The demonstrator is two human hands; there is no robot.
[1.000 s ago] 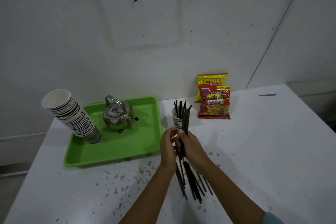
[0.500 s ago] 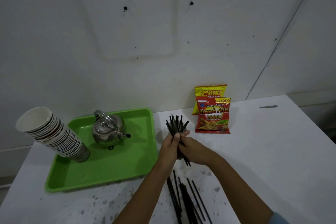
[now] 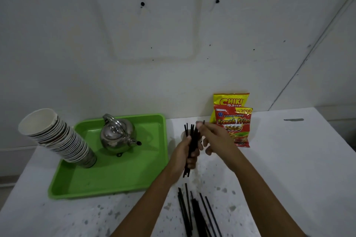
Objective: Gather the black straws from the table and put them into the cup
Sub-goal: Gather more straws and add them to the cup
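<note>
My left hand [image 3: 184, 155] grips a bundle of black straws [image 3: 192, 140] held upright above the table, just right of the green tray. My right hand [image 3: 215, 138] reaches in from the right, thumb and forefinger pinched on the top end of one straw in that bundle while its other fingers curl loosely. Several more black straws [image 3: 194, 213] lie loose on the speckled white table near the front edge, between my forearms. The cup is hidden behind my hands and the bundle.
A green tray [image 3: 107, 181] at left carries a steel kettle [image 3: 117, 136] and a leaning stack of paper cups [image 3: 57, 138]. Two snack bags [image 3: 234, 121] lean on the wall behind my right hand. White table [image 3: 289, 159] extends to the right.
My right hand has moved from the lower part of the bundle up to its top end. My left hand keeps its hold on the straws.
</note>
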